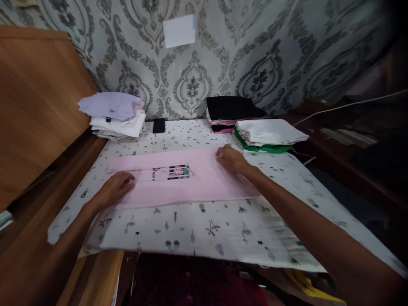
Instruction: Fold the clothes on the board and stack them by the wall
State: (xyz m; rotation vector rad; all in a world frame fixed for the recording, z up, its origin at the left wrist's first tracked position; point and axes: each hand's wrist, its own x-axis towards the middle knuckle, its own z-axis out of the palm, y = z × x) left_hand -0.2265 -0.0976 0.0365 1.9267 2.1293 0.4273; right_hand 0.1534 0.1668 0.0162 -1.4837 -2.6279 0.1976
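A pink shirt (204, 187) lies on the white patterned cloth, folded into a long flat strip. Part of a dark and green print with lettering shows in the gap between its folded sides. At the strip's left end, my left hand (116, 187) has its fingers bent and closed on the pink fabric. My right hand (232, 158) rests at the far right part of the shirt, its curled fingers gripping the fabric near the back edge. Some of the fingertips are hard to make out.
Folded clothes (114, 114) are stacked at the back left, beside a black phone (159, 126). Two more piles, a black-topped one (234, 108) and a white-and-green one (270, 132), stand at the back right. A wooden panel (38, 106) rises on the left.
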